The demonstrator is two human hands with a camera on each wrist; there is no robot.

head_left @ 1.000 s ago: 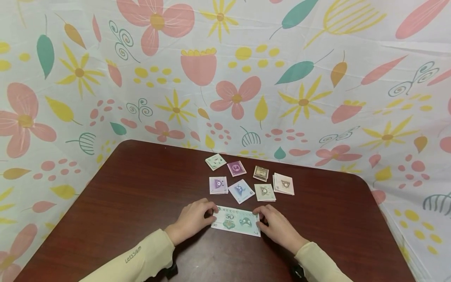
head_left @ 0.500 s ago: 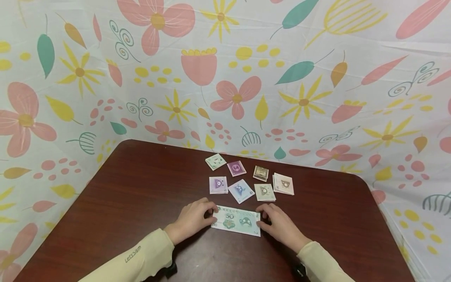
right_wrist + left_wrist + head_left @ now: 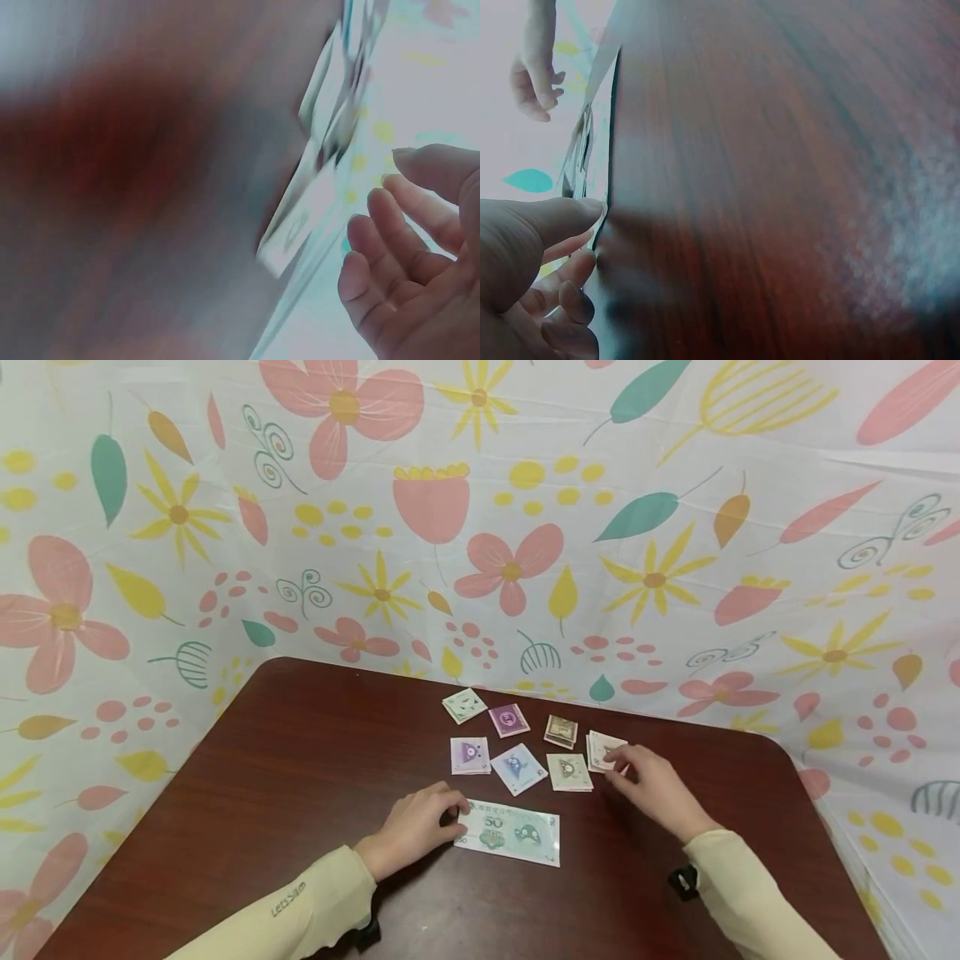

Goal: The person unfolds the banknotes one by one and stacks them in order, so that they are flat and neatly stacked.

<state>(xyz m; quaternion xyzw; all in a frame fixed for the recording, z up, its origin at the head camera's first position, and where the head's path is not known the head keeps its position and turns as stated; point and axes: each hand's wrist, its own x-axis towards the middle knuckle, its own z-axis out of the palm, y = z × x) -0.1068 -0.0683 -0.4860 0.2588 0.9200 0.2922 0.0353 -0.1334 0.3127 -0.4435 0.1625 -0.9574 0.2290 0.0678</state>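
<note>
Green on the surface (image 3: 300,760), the long note (image 3: 508,834) sits pinched by our left hand (image 3: 415,829) while our right hand (image 3: 657,790), loose-fingered, hovers at the rightmost folded notes (image 3: 598,745), seemingly a picking step needing a light pinch next.

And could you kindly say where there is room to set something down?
Bare table lies between the small notes and the left edge; nearer than the 50 note, between the left sleeve and the right sleeve; and between the right sleeve and the right edge. It is crowded beyond the 50 note, where the small notes sit close together.
</note>
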